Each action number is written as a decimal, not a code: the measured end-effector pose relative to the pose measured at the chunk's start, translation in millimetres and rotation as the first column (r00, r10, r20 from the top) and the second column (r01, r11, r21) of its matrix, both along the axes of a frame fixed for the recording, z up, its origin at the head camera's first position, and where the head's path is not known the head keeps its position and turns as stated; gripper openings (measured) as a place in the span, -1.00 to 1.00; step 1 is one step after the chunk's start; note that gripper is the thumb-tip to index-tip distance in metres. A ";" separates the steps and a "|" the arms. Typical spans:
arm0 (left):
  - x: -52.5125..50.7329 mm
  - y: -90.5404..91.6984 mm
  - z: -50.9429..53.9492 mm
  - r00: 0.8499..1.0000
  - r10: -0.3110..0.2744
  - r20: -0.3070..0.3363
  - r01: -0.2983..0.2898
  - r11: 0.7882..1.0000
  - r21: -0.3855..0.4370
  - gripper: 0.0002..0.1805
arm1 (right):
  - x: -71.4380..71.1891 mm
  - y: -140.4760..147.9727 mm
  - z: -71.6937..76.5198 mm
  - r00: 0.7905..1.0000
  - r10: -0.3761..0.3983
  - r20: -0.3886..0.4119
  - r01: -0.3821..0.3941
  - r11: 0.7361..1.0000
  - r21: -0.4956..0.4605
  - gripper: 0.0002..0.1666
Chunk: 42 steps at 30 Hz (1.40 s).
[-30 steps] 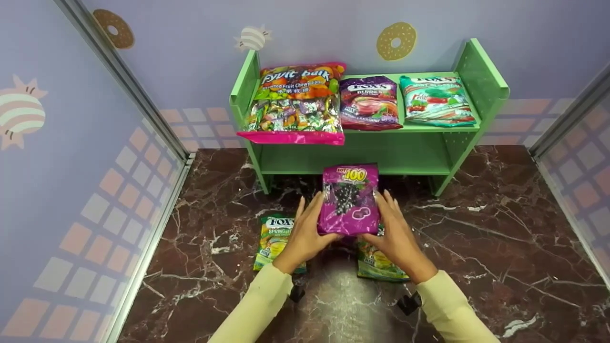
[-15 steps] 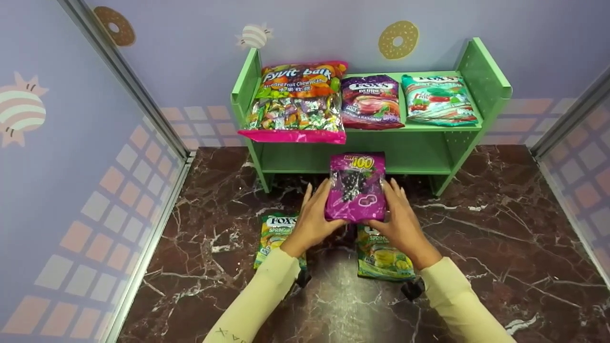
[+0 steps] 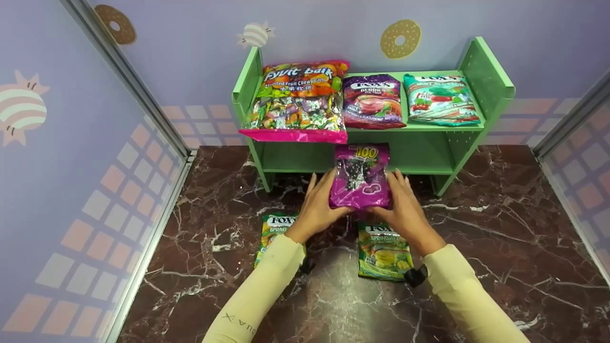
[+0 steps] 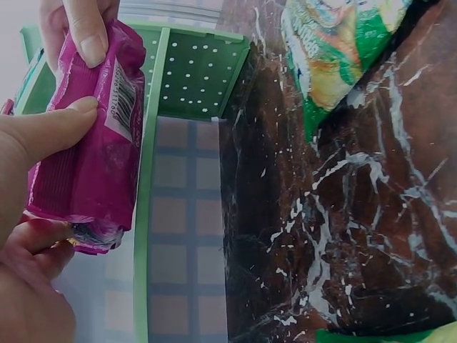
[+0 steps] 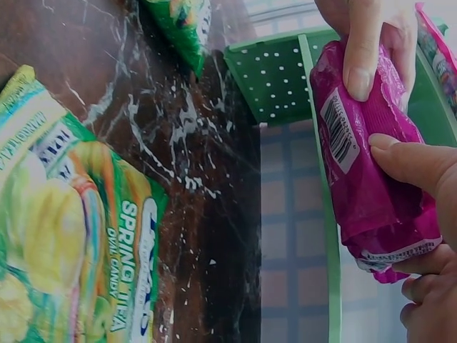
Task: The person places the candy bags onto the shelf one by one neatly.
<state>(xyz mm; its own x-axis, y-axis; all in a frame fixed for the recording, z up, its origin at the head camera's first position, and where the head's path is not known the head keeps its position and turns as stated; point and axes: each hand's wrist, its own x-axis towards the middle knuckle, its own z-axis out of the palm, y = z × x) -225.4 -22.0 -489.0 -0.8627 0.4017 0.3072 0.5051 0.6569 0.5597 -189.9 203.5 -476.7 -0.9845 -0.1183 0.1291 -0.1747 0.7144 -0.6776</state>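
Held at centre of the head view, across the lower tier of a green shelf (image 3: pixel 487 76), near end towards the camera: a purple candy bag (image 3: pixel 360 185), plump and box-like, in glossy creased film with yellow "100" lettering and a dark berry print. Impossible to tell whether touching the shelf. In the wrist views, on the near end, a finely ridged fold, a white barcode label (image 4: pixel 123 100) and a crumpled, shiny corner. Clamped on the left side by the left hand (image 3: pixel 320 206), on the right side by the right hand (image 3: pixel 405 207), with both thumbs against the near end. Pale, smooth sleeves (image 3: pixel 267 286) behind.

Below the hands, flat on dark, white-veined marble (image 3: pixel 505 267), two green-and-yellow Spring Tea bags: a left one (image 3: pixel 275 232), partly under the forearm, and a right one (image 3: pixel 385 252). On the upper tier, left to right: a large pink-edged Fyvit bag (image 3: pixel 299 102) overhanging the front edge, a dark purple Berries bag (image 3: pixel 373 102), a teal mint bag (image 3: pixel 443 100).

Straight, thin board edges; round perforations in the side panels. Open room in the lower tier either side of the held bag; broad marble strips at left and right, as far as the patterned walls (image 3: pixel 324 28).
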 end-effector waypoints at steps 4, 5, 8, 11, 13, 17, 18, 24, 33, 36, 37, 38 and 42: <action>-4.9 1.9 1.8 1.000 -0.004 0.025 0.004 1.000 -0.003 0.12 | -5.4 2.7 2.4 0.999 0.000 0.041 -0.001 1.000 0.015 0.06; -6.0 2.3 2.0 0.999 -0.005 0.033 0.005 1.000 -0.003 0.11 | -6.5 3.3 2.7 0.999 -0.001 0.049 0.000 1.000 0.020 0.06; -8.9 3.2 2.8 0.998 -0.007 0.065 0.006 1.000 0.005 0.10 | -9.9 4.9 3.3 0.998 0.000 0.070 -0.001 1.000 0.024 0.06; -11.9 4.4 3.6 0.996 -0.005 0.091 0.004 1.000 0.001 0.10 | -13.0 6.5 3.4 0.997 0.005 0.081 -0.007 1.000 0.019 0.07; -13.4 5.2 4.5 0.993 0.000 0.114 0.000 1.000 0.000 0.09 | -15.0 7.2 3.4 0.997 0.009 0.083 -0.010 1.000 0.012 0.08; -16.8 6.8 6.5 0.988 0.009 0.154 -0.010 1.000 0.004 0.08 | -18.8 8.3 3.4 0.996 0.007 0.092 -0.006 1.000 -0.007 0.09; -17.6 7.2 7.0 0.986 0.012 0.165 -0.013 1.000 0.008 0.08 | -19.9 8.5 3.3 0.995 0.004 0.096 -0.003 1.000 -0.011 0.09; -22.5 9.5 10.4 0.977 0.034 0.212 -0.038 0.999 0.013 0.08 | -26.6 9.2 3.1 0.990 -0.028 0.138 0.035 0.998 -0.048 0.10; -27.3 17.2 15.3 0.969 0.152 0.195 -0.162 0.986 0.035 0.02 | -34.4 8.5 2.4 0.988 -0.098 0.115 0.106 0.992 -0.062 0.09; -27.2 20.0 12.5 0.978 0.186 0.094 -0.192 0.980 0.059 -0.05 | -36.3 6.9 1.1 0.990 -0.123 0.072 0.128 0.989 -0.068 0.05; -26.8 21.2 11.5 0.978 0.201 0.060 -0.205 0.977 0.066 -0.06 | -36.8 6.2 0.4 0.990 -0.133 0.057 0.137 0.988 -0.074 0.03; -26.3 22.4 10.4 0.975 0.218 0.033 -0.220 0.973 0.071 -0.09 | -37.4 5.2 -0.4 0.989 -0.143 0.040 0.146 0.986 -0.079 0.02; -24.9 27.0 8.0 0.960 0.279 -0.017 -0.278 0.959 0.051 -0.16 | -39.0 1.8 -3.4 0.982 -0.190 -0.009 0.188 0.977 -0.098 -0.04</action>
